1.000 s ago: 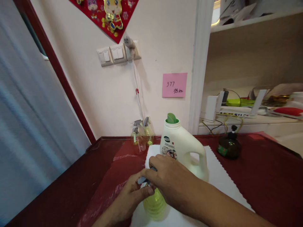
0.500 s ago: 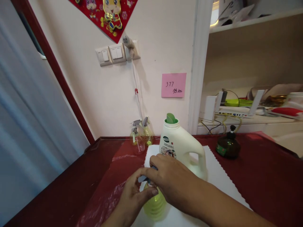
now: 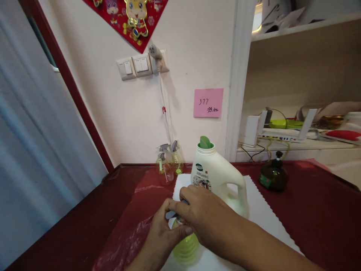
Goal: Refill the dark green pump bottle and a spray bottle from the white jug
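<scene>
A clear spray bottle with yellow-green liquid stands upright on a white sheet. My left hand is closed around its neck, thumb across the front. From above, my right hand wraps over the grey spray head, hiding most of it. Just behind my hands is a large cream-coloured detergent jug, uncapped, with a green spout in its mouth. Several other clear spray bottles with grey heads are grouped against the wall, left of the jug.
The white sheet lies over a dark red table, with red plastic film to its left. A dark pump bottle stands at the right. A white router sits on the shelf behind, and a white cable runs down the wall.
The whole view has shifted slightly, so things appear a little farther right and lower. Both hands keep much the same hold on the spray bottle.
</scene>
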{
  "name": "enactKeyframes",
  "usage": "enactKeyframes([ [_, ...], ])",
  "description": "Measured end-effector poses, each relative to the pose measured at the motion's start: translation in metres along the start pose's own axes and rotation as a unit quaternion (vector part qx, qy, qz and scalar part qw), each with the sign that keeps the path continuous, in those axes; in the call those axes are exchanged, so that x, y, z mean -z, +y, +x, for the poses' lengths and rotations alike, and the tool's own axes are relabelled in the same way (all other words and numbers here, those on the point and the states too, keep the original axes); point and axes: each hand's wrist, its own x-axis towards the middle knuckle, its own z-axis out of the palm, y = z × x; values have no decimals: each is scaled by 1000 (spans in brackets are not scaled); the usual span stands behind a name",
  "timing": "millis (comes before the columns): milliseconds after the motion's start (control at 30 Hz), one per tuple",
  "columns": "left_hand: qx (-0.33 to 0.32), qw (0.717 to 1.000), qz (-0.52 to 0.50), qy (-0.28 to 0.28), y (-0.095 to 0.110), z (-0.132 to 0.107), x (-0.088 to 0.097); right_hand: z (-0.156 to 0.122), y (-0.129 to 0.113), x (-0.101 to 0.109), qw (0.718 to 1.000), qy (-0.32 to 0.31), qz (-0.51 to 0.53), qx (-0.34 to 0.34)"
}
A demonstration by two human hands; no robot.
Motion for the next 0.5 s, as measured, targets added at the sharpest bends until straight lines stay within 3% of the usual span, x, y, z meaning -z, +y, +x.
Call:
enactKeyframes([
  [300, 26, 992, -48, -114, -1, -3, 18, -1, -2, -3, 1000, 18, -25, 4],
  [500, 56, 991, -29, -117, -10, -11, 18, -2, 1, -9, 996, 74, -49, 18],
])
